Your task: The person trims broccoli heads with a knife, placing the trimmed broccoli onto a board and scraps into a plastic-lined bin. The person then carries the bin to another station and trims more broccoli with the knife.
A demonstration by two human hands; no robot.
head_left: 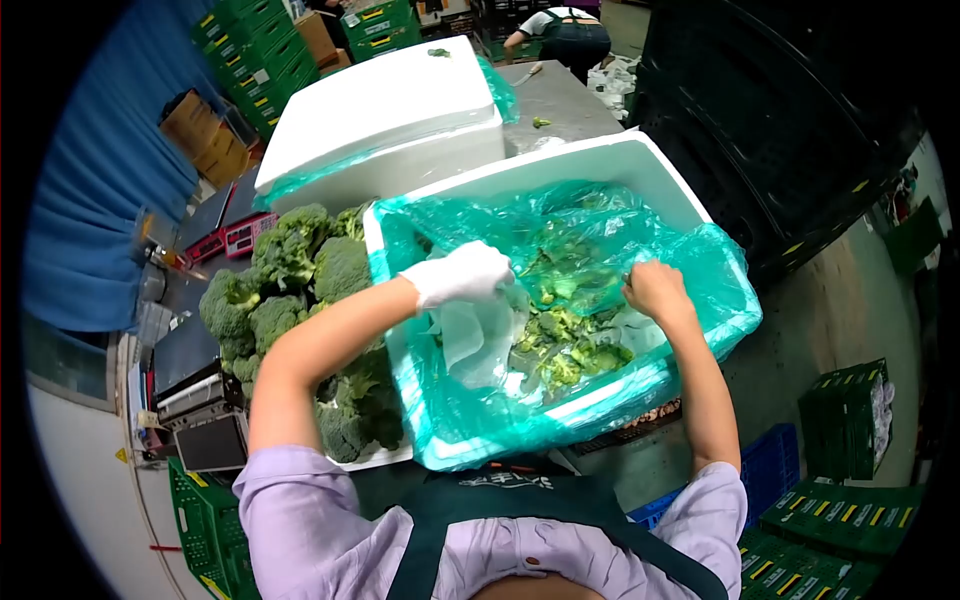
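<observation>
A white foam box (644, 160), lined with a thin green plastic bag (700, 270), stands in front of me. Loose green leaves and broccoli scraps (570, 345) lie inside it, partly under the plastic. My left hand (465, 275), in a white glove, is closed over the box's left half, with crumpled pale sheeting (478, 340) hanging below it; what it grips is hard to make out. Bare and closed, my right hand (655, 290) pinches the green bag at the right side. Broccoli heads (285, 250) are piled left of the box.
A lidded white foam box (385, 100) sits behind on the grey table (565, 95). Scales (240, 235) stand at the left. Green crates (265, 60) are stacked at the back left, others (840, 525) at the lower right. A person (565, 35) bends over at the back.
</observation>
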